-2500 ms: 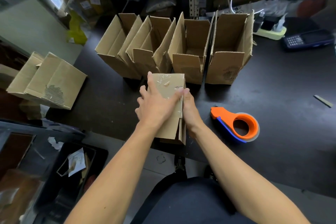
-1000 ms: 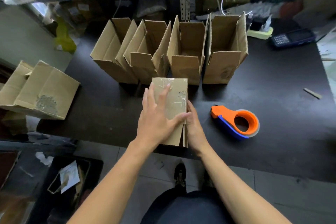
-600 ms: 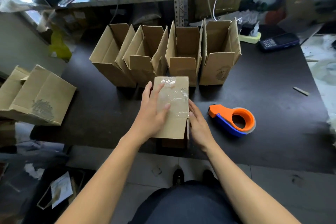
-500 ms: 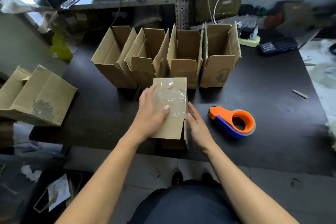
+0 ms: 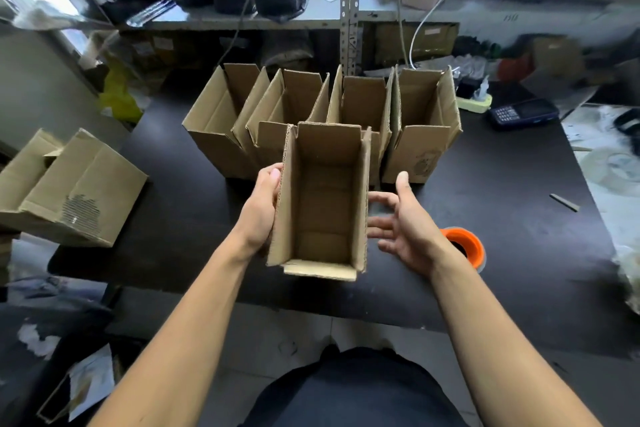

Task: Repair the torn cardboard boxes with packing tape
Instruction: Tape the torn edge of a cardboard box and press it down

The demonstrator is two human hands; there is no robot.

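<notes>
A small cardboard box (image 5: 323,204) is raised above the black table (image 5: 502,218), its open top turned toward me and its flaps spread. My left hand (image 5: 261,208) holds its left wall, with the fingers hidden behind the cardboard. My right hand (image 5: 403,225) is spread just right of the box, fingers relaxed, and whether it touches the wall is unclear. The orange tape dispenser (image 5: 464,243) lies on the table, partly hidden behind my right hand.
Several open boxes (image 5: 419,121) stand in a row at the back of the table. A box with a torn patch (image 5: 76,194) sits at the left. A dark handset (image 5: 519,113) and a small strip (image 5: 564,203) lie at the right. Shelving rises behind.
The box lay taped side up under my pressing hands; now it is lifted and turned over so its open inside faces me. My right hand has come off it.
</notes>
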